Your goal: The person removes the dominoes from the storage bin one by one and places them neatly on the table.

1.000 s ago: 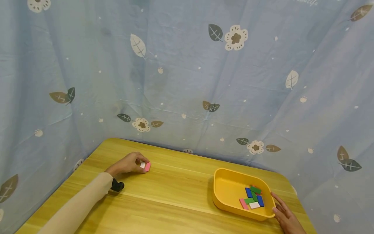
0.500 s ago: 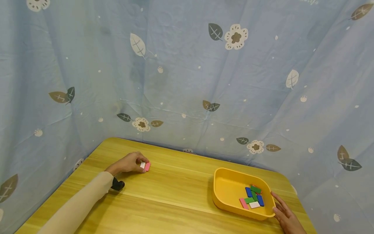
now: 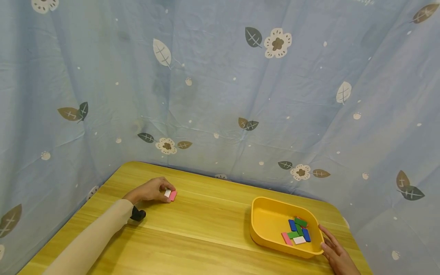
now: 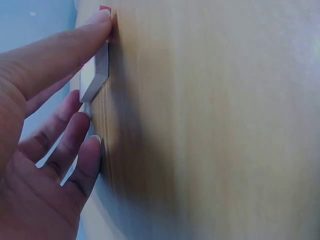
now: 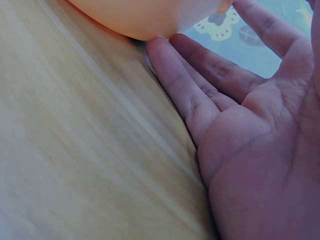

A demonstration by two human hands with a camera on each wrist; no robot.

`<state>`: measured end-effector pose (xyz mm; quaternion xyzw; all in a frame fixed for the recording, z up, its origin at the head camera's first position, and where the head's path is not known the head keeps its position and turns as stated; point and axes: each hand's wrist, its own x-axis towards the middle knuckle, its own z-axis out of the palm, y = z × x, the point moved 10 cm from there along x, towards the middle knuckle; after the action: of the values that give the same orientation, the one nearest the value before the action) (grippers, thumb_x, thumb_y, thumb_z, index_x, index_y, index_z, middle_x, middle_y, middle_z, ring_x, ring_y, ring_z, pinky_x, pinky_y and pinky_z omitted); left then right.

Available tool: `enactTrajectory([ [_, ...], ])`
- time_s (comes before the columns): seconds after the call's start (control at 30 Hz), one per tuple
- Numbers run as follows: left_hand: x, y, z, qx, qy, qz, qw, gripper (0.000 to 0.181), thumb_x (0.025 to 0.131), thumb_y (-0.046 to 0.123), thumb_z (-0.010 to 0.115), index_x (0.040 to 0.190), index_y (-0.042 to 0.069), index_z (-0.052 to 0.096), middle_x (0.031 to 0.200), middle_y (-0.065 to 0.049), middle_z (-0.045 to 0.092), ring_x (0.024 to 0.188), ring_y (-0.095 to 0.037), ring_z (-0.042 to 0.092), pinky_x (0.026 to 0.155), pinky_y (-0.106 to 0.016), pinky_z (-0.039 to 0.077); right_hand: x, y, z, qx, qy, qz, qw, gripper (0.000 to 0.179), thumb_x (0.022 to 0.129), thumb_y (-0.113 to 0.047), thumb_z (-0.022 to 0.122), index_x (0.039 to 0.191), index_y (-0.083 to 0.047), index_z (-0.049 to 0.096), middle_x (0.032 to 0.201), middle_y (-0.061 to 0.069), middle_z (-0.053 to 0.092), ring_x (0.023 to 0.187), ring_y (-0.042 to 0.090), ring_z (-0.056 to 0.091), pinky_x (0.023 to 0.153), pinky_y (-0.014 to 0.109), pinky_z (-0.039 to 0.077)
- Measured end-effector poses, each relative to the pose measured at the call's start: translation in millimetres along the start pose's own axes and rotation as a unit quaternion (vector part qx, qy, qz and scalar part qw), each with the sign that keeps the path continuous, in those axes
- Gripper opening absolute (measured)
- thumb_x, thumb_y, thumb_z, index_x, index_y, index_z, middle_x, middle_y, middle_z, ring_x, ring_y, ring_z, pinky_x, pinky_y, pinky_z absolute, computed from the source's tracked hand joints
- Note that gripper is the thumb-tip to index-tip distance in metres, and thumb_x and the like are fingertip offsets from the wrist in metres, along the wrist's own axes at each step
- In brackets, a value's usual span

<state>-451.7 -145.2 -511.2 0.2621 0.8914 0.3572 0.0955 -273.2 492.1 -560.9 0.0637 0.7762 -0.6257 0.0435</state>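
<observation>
My left hand (image 3: pixel 152 190) is low over the table's left part, with thumb and forefinger at the two ends of a small pink block (image 3: pixel 173 196), pinching it. Right against that lies a white block (image 3: pixel 167 193), partly covered by the fingers. The left wrist view shows the white block (image 4: pixel 95 75) on the wood below the thumb, with only a red-pink corner (image 4: pixel 105 8) past the thumb tip. My right hand (image 3: pixel 338 256) touches the right end of a yellow tray (image 3: pixel 271 244) with extended fingers. Its fingertips (image 5: pixel 159 47) meet the tray wall (image 5: pixel 145 20) in the right wrist view.
Several blue, green, pink and white blocks (image 3: pixel 298 230) lie in the tray's right half. A yellow wood-grain table (image 3: pixel 203 225) carries everything. Behind its back edge hangs a blue patterned curtain (image 3: pixel 213 95). A black strap-like piece (image 3: pixel 138 214) sits at the left wrist.
The left hand and the pink and white blocks have shifted very slightly. The right hand and the tray stay in place.
</observation>
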Motion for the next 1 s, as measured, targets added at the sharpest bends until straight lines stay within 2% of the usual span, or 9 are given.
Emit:
enactTrajectory([
  [0.17,3.5,1.6,1.5,0.016,0.001,0.022,0.9996,0.036,0.085,0.019,0.088,0.118,0.011,0.076,0.118,-0.01,0.057,0.104,-0.027,0.052,0.09,-0.045,0.048,0.5,1,-2,-0.002,0.004,0.003,1.0,0.072,0.11,-0.033,0.052,0.166,-0.013,0.013,0.128,-0.03,0.044,0.109,-0.018,0.051,0.089,0.017,0.05],
  [0.27,5.7,2.6,3.4,0.026,0.001,0.031,0.9992,0.036,0.084,0.022,0.088,0.117,0.013,0.077,0.119,-0.008,0.057,0.105,-0.027,0.05,0.09,-0.045,0.046,0.2,0,-1,0.005,-0.002,-0.008,0.9999,0.07,0.11,-0.031,0.052,0.166,-0.012,0.013,0.124,-0.036,0.049,0.11,-0.016,0.053,0.089,0.017,0.051],
  [0.5,7.5,2.6,5.6,0.02,-0.003,0.024,0.9995,0.037,0.083,0.025,0.089,0.117,0.015,0.077,0.117,-0.009,0.057,0.101,-0.029,0.049,0.085,-0.043,0.045,1.7,3,-2,0.009,-0.003,-0.005,0.9999,0.07,0.11,-0.031,0.052,0.166,-0.012,0.013,0.125,-0.031,0.048,0.11,-0.014,0.054,0.089,0.019,0.051],
  [0.63,8.9,2.7,4.0,0.021,0.0,0.015,0.9997,0.04,0.086,0.026,0.086,0.122,0.012,0.074,0.115,-0.012,0.057,0.098,-0.028,0.051,0.083,-0.042,0.046,2.5,4,-2,0.008,0.0,-0.001,1.0,0.071,0.11,-0.032,0.053,0.166,-0.012,0.014,0.125,-0.029,0.048,0.11,-0.014,0.054,0.089,0.018,0.051],
  [0.8,13.4,14.0,-1.1,-0.01,0.018,0.004,0.9998,0.043,0.097,0.035,0.074,0.128,0.005,0.07,0.123,-0.01,0.063,0.102,-0.026,0.058,0.089,-0.047,0.049,1.4,2,-2,0.012,-0.001,-0.009,0.9999,0.07,0.11,-0.03,0.052,0.165,-0.01,0.014,0.124,-0.032,0.051,0.11,-0.013,0.055,0.089,0.019,0.052],
  [0.9,17.2,25.7,-1.3,-0.022,0.024,-0.003,0.9995,0.045,0.098,0.042,0.07,0.129,0.009,0.07,0.125,-0.005,0.065,0.104,-0.024,0.058,0.089,-0.046,0.049,0.9,2,-2,0.01,0.004,-0.01,0.9999,0.07,0.11,-0.03,0.053,0.165,-0.01,0.014,0.124,-0.031,0.05,0.11,-0.013,0.055,0.089,0.019,0.052],
  [1.0,22.9,41.4,2.5,-0.027,0.021,0.007,0.9994,0.043,0.099,0.044,0.069,0.129,0.013,0.07,0.123,-0.001,0.066,0.103,-0.023,0.058,0.086,-0.043,0.049,0.5,1,-2,0.006,0.006,-0.009,0.9999,0.071,0.11,-0.031,0.053,0.165,-0.009,0.014,0.123,-0.032,0.05,0.11,-0.013,0.055,0.089,0.019,0.052],
])
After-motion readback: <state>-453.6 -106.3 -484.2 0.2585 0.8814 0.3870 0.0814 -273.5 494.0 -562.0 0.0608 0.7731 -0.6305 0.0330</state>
